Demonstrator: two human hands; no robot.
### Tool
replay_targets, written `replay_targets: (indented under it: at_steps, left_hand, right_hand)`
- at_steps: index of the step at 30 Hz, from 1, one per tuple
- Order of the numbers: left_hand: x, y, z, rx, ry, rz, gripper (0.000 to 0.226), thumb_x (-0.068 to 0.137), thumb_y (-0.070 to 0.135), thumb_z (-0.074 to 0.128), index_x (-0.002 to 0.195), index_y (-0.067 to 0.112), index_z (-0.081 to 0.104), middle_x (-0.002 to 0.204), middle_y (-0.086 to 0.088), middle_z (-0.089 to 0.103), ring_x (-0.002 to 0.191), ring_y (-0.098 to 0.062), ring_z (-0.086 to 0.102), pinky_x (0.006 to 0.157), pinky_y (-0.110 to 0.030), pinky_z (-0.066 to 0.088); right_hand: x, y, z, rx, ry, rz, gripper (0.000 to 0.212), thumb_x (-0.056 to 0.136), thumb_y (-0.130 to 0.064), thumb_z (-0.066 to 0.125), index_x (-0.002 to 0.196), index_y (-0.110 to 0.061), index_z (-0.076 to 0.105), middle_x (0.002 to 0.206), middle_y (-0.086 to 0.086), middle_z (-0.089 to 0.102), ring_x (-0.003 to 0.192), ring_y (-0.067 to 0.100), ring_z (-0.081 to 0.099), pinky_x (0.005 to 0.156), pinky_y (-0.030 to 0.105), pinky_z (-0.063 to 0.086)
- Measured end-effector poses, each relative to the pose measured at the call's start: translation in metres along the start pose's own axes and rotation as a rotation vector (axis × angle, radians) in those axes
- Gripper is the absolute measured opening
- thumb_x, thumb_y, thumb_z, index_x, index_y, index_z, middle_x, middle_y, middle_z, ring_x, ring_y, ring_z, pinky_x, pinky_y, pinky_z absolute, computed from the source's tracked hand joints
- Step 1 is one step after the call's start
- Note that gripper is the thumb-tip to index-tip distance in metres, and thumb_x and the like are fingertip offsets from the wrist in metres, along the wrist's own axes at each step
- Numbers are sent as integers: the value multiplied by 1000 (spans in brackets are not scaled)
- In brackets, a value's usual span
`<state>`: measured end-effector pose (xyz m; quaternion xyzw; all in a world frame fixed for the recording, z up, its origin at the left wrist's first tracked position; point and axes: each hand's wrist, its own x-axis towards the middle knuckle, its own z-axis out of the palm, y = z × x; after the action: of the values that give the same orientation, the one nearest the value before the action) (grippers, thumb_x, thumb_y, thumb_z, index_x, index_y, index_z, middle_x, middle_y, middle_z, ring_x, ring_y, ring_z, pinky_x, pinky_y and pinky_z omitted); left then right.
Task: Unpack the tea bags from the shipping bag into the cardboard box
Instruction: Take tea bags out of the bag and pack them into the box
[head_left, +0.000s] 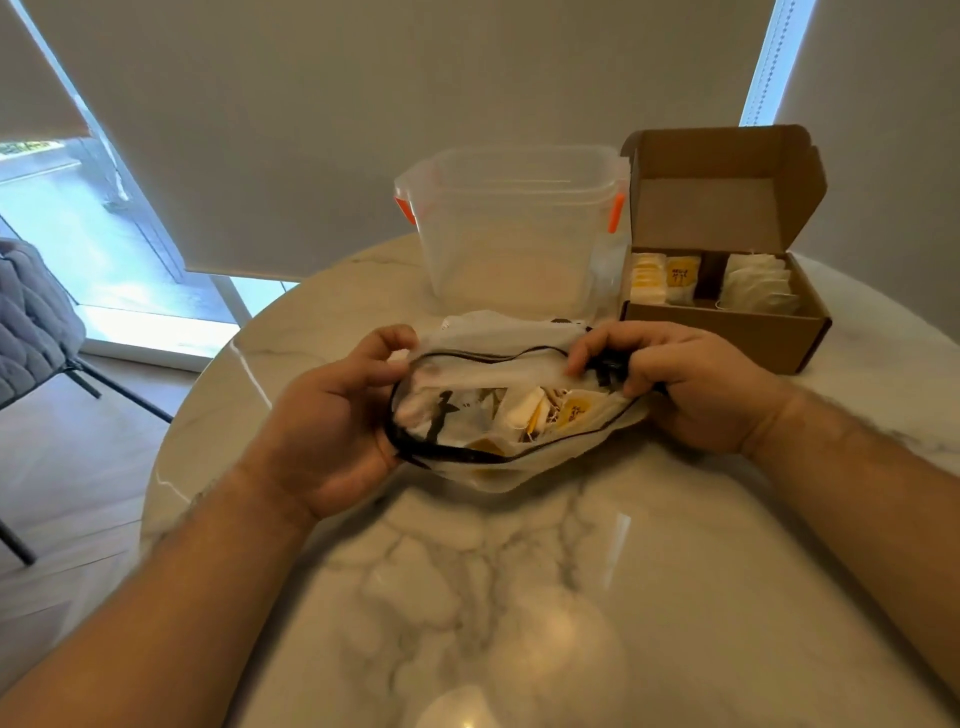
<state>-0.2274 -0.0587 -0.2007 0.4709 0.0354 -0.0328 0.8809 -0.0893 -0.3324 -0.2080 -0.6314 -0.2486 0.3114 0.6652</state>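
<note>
The left hand (332, 415) grips the left end of the shipping bag (498, 415), fingers curled over the black-edged rim, thumb on the near side. The right hand (691, 384) pinches the right end of the same rim, fingers closed on the bag's edge; whether it also holds a zip pull cannot be told. Together the two hands spread the mouth of the translucent bag, which is held just above the marble table (493, 597). Inside, loose tea bags (550, 413) with yellow tags are visible — several remain. The cardboard box (727, 317) stands open on the table, behind and to the right of the right hand, with rows of tea bags already filed in it and a gap between them. An empty clear plastic container (514, 234) stands beside the box. The step in hand appears to be opening the bag for another pick. The next move probably calls for one hand to release the rim, reach in and carry tea bags to the box — while the other keeps the mouth open.
</note>
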Motion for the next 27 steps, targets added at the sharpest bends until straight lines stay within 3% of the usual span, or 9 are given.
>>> replay_targets:
  at_steps: [3, 5, 8, 11, 15, 17, 20, 24, 27]
  left_hand:
    - [-2, -5, 3, 259, 33, -49, 30, 72, 3, 51, 97, 13, 62, 84, -13, 56, 62, -22, 56, 55, -28, 48]
    - [-1, -11, 2, 548, 147, -27, 35, 66, 3, 55, 97, 13, 68, 85, -17, 60, 61, -23, 54, 52, -27, 47]
    - [-2, -11, 3, 1139, 226, 62, 37, 66, 19, 70, 100, 33, 73, 97, -3, 71, 76, -17, 62, 73, -37, 55]
    - [-5, -5, 10, 1585, 226, 215, 49, 66, 32, 79, 112, 43, 68, 115, 20, 57, 104, -6, 58, 88, -27, 52]
    - [-8, 3, 27, 1957, 172, 361, 73, 67, 48, 82, 134, 44, 55, 139, 16, 35, 127, -11, 35, 94, -34, 50]
    - [-8, 12, 37, 1997, 65, 497, 72, 70, 52, 78, 137, 40, 54, 138, 14, 38, 126, -12, 38, 92, -36, 52]
    - [6, 21, 57, 1801, -202, 590, 50, 85, 39, 68, 134, 31, 61, 130, 14, 56, 122, -7, 50, 96, -31, 50]
    - [51, 17, 71, 1867, -258, 462, 41, 94, 15, 61, 131, 32, 68, 142, 14, 58, 131, -3, 49, 108, -37, 47]
    - [75, 18, 70, 1925, -302, 243, 45, 93, 23, 67, 135, 39, 64, 149, 16, 52, 132, -3, 50, 111, -36, 45]
  right_hand:
    - [1, -1, 3, -249, 42, 9, 58, 78, 10, 53, 111, -30, 80, 134, -3, 65, 119, 23, 67, 101, 44, 55]
    - [1, -2, 5, -479, 38, -21, 67, 85, 11, 53, 119, -43, 75, 133, -14, 62, 121, 10, 63, 107, 39, 52]
    - [-2, -6, 8, -672, 22, -38, 67, 87, 4, 61, 127, -50, 67, 132, -22, 55, 122, 0, 56, 107, 24, 48]
    - [-5, -9, 8, -824, 40, -80, 64, 88, -6, 69, 130, -53, 62, 140, -25, 43, 128, -4, 47, 108, 13, 39]
    - [-9, -13, 6, -972, 121, -273, 54, 82, -14, 79, 120, -50, 69, 143, -22, 36, 135, 4, 37, 110, 22, 37]
    - [-12, -16, 6, -1024, 129, -329, 37, 82, -22, 83, 108, -46, 75, 138, -21, 40, 132, 5, 37, 109, 26, 39]
    - [-14, -20, 6, -1106, 149, -332, 16, 82, -33, 83, 95, -40, 78, 132, -22, 45, 129, 5, 38, 106, 31, 42]
    - [-13, -20, 2, -1036, 132, -313, 12, 88, -24, 79, 94, -33, 76, 122, -20, 61, 119, 1, 54, 105, 35, 51]
    - [-12, -17, -3, -946, 165, -270, 14, 91, -23, 75, 89, -36, 70, 117, -18, 69, 114, 3, 62, 101, 43, 54]
